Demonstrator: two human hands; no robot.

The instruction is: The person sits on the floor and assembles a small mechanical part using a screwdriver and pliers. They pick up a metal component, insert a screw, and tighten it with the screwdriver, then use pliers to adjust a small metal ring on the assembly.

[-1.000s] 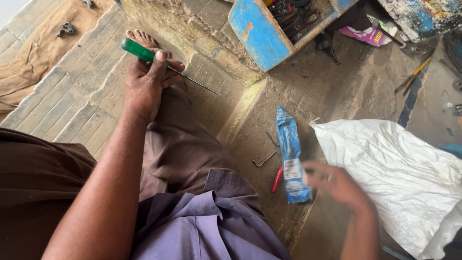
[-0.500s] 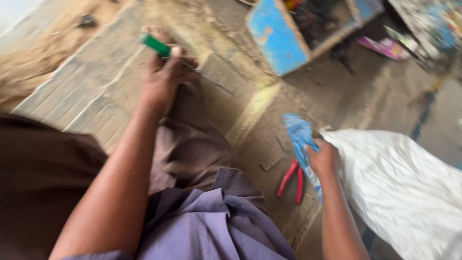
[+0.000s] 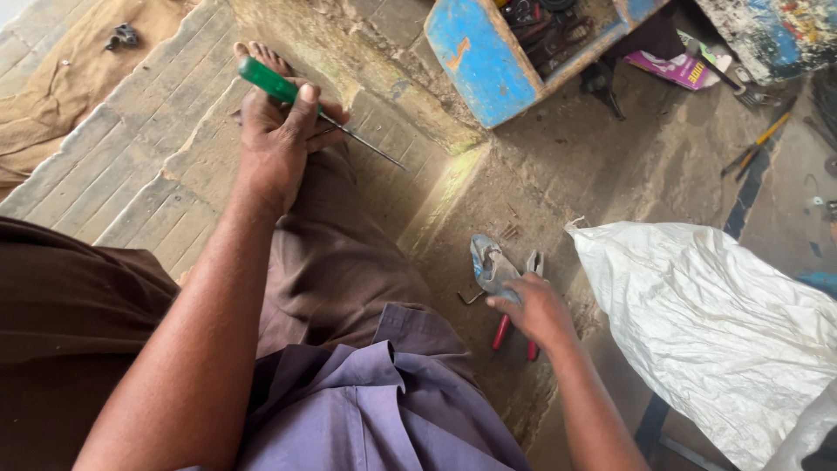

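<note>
- The left hand (image 3: 279, 135) rests on the person's own leg, near the bare foot (image 3: 261, 57), with its fingers closed around a screwdriver (image 3: 301, 98) that has a green handle. The thin metal shaft points away to the right, over the brick floor (image 3: 113, 174).
- The right hand (image 3: 536, 310) is low on the dirty ground, and its fingers lie on a pair of pliers (image 3: 514, 327) with red handles. Whether the fingers already grip the handles I cannot tell; the hand covers most of the tool.
- A flat blue packet (image 3: 490, 262) lies just beside the pliers and touches the fingertips of this hand.
- A large white sack (image 3: 724, 323) lies near, to the right of the pliers. A blue toolbox (image 3: 497, 52) stands farther away, well apart from both hands.
- To pick up the pliers well, I think the fingers should close around both red handles together, so that the jaws do not swing open.
- It seems good to lift the pliers free of the packet, which otherwise may come up with them.
- The screwdriver tip points outward and not to the leg; keeping it so looks safe.
</note>
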